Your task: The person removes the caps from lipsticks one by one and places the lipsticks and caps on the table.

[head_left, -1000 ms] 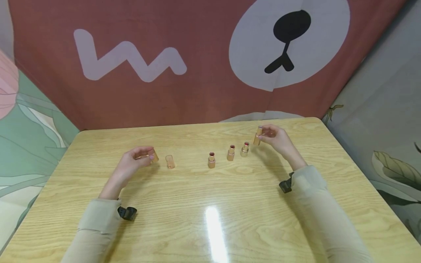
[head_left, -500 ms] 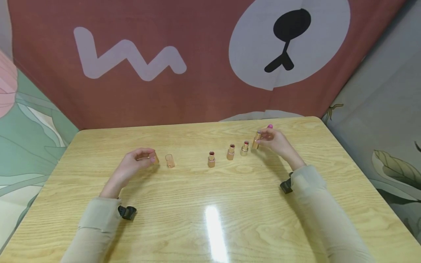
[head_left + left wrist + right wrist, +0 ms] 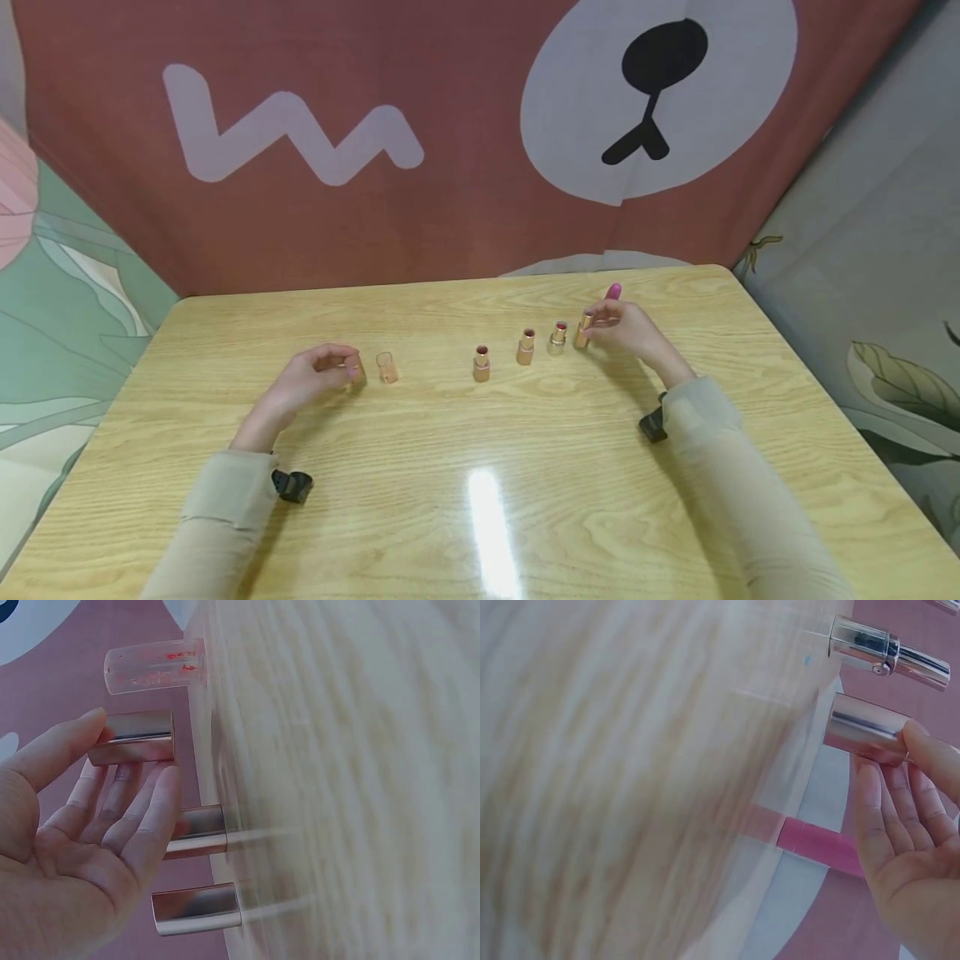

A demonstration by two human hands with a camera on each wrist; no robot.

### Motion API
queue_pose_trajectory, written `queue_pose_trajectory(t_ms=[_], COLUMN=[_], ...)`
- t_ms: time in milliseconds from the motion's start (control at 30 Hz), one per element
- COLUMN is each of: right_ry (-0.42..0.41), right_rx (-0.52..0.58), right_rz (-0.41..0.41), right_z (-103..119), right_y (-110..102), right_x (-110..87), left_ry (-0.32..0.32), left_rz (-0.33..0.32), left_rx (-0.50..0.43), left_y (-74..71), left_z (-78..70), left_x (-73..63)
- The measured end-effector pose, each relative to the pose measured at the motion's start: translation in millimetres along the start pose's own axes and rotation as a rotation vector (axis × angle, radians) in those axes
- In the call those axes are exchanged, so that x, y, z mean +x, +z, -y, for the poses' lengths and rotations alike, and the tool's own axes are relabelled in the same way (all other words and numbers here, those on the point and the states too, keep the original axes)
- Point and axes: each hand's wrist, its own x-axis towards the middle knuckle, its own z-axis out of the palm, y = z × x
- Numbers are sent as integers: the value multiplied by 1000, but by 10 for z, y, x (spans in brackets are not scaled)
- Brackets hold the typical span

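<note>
My left hand [image 3: 315, 373] holds a rose-gold lipstick cap [image 3: 139, 737] between thumb and fingers, to the left of a clear cap [image 3: 387, 367]. In the left wrist view a small gap seems to separate the held cap from the table. My right hand [image 3: 628, 327] pinches a rose-gold lipstick tube [image 3: 866, 729] by its upper part, upright at the right end of a row. Its base looks on or just over the table. Uncapped lipsticks stand in that row: a golden one [image 3: 557, 339], a rose-gold one [image 3: 526, 347] and another [image 3: 482, 365].
Two more rose-gold caps, one upper [image 3: 201, 831] and one lower [image 3: 196, 909], stand by my left hand, hidden in the head view. A bright pink tube [image 3: 613, 292] stands behind my right hand. Wood-patterned table [image 3: 390, 475]; a printed red cloth [image 3: 465, 217] hangs at its back edge.
My right hand has come down and slightly left with the lipstick tube, toward the golden lipstick, uncovering the pink tube. My left hand has shifted slightly right and down with its cap.
</note>
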Motion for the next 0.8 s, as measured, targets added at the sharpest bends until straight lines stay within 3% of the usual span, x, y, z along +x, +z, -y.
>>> queue_pose_trajectory(t_ms=[433, 800], right_ry=[5, -10], right_rx=[1, 32], right_rz=[38, 33], right_z=[-30, -56], right_y=[-15, -18], right_x=[9, 19], left_ry=[-32, -7], left_rz=[18, 34], left_rx=[-10, -4], left_y=[26, 28], left_z=[20, 27], left_x=[22, 26])
